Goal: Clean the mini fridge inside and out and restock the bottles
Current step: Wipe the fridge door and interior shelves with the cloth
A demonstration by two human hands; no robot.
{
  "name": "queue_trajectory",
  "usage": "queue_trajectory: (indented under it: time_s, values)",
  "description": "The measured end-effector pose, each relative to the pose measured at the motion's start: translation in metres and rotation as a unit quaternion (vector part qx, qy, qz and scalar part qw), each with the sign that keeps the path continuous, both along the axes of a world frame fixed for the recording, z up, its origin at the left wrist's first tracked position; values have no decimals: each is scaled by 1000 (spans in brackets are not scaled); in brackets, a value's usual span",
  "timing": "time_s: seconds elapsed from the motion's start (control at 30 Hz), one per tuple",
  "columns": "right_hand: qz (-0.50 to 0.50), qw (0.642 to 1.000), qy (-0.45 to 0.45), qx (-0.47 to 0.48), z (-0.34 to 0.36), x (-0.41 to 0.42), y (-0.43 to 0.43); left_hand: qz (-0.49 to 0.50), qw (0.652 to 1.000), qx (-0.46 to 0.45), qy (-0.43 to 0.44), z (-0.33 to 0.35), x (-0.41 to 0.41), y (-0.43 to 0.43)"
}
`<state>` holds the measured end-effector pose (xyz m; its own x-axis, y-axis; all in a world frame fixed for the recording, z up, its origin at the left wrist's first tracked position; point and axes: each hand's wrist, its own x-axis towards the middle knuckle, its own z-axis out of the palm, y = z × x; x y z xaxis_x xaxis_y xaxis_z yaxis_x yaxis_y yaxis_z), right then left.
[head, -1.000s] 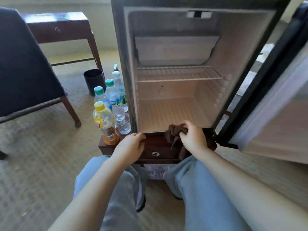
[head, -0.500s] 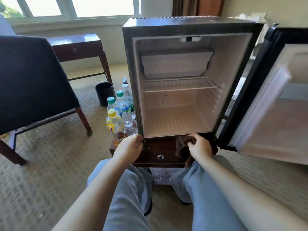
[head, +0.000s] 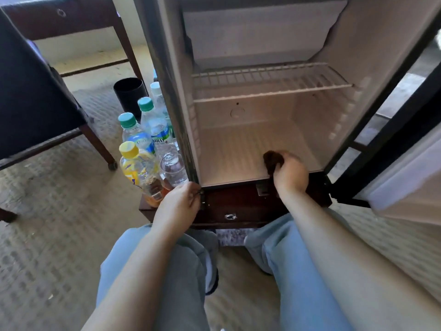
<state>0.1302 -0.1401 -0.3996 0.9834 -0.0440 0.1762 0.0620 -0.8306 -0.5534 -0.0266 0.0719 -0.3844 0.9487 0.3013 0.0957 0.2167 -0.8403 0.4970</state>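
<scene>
My right grip (head: 290, 174) clutches the brown cloth (head: 273, 160) on the floor of the open mini fridge (head: 358, 44), at its front edge. Bottles (head: 143, 163) stand at the left edge of the table (head: 238, 204), rear ones half hidden. Left grip (head: 177, 206) curls at the fridge corner; hold unclear.

No lettering can be read with certainty. The blue-and-green label on the taller green-capped bottle (head: 159, 136) carries white characters, too blurred to make out. The label of the yellow-capped bottle (head: 139, 172) shows purple and yellow print, likewise illegible.
</scene>
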Motion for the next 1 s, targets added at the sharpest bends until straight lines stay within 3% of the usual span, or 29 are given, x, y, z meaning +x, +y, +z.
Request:
queue_trajectory:
  time_s: [0.07,0.1,0.27,0.43,0.5,0.63,0.8,0.9,1.0]
  values:
    - [49,990,95,-94,-12,-3,18,36,999,-40,-10,1,4,6]
    - [95,983,101,-118,-19,-10,30,54,996,-64,-14,1,5,9]
    - [301,950,9,-76,-37,-47,89,82,991,-104,-21,0,4,12]
    - [386,920,-17,-60,-44,-44,77,67,994,-83,-5,-3,0,7]
    - [347,935,-10,-74,-40,-29,47,59,995,-85,7,-2,1,3]
    - [149,984,19,-98,-30,8,-33,49,995,-89,15,4,9,-9]
    - [4,998,34,-56,-24,15,-60,20,997,-77,20,10,11,-24]
    - [9,998,53,-20,-18,1,-29,23,997,-66,27,10,8,-26]
    - [117,987,82,74,-12,-20,26,61,995,-72,16,10,3,-24]
